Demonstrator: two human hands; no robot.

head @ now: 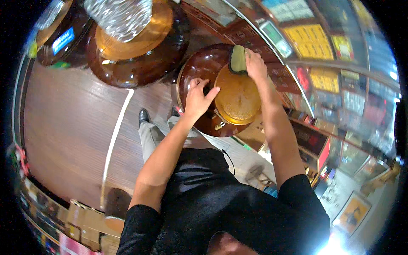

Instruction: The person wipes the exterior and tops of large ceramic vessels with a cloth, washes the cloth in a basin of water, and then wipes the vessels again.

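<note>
A large brown glazed jar (204,63) with a round golden-brown lid (239,95) stands before me. My right hand (256,65) grips a folded olive-green cloth (238,59) with a dark edge, at the lid's far rim. My left hand (200,97) is over the jar's dark shoulder, left of the lid, fingers apart and thumb near the lid's edge; nothing shows in it. A small brass padlock (220,125) hangs at the lid's near side.
A second large jar (137,73), its top wrapped in crinkled clear plastic (122,19), stands at upper left. Glass shelving with yellow boxes (307,41) runs along the right. Cardboard boxes (86,223) are at lower left, and a stool (259,175) is at lower right.
</note>
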